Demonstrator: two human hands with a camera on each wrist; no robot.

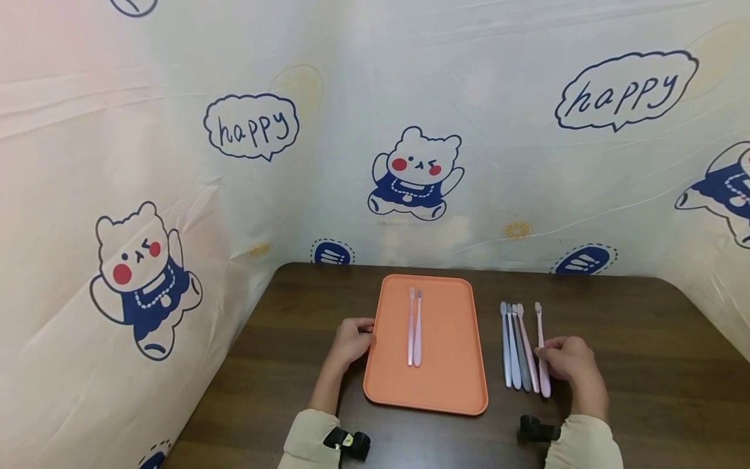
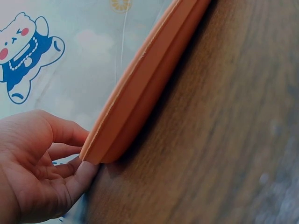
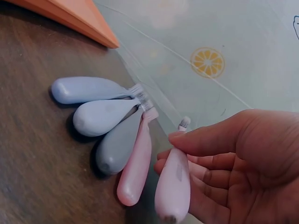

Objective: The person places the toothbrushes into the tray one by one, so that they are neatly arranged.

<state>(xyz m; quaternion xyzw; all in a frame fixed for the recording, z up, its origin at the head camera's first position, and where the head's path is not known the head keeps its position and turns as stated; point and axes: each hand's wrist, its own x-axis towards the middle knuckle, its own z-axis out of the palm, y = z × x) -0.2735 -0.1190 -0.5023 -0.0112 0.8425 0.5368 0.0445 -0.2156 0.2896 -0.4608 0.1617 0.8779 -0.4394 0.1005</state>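
Between the thumb and fingers of my right hand (image 1: 571, 358) is a pink toothbrush (image 3: 173, 184), bristle end pointing away. Just left of it several toothbrushes lie side by side on the table: a blue one (image 3: 88, 90), a pale blue one (image 3: 105, 116), a grey one (image 3: 119, 144) and another pink one (image 3: 135, 172). My left hand (image 1: 353, 342) pinches the left rim of the orange tray (image 1: 448, 365), thumb low and index finger on the edge. Two pinkish toothbrushes (image 1: 418, 332) lie nearly parallel inside the tray, left of its middle.
Dark wooden table (image 1: 656, 365) under everything, its back edge against a pale curtain (image 1: 498, 163) printed with bears and words. A black wrist camera (image 1: 354, 444) sits on the left sleeve, another camera (image 1: 536, 430) by the right.
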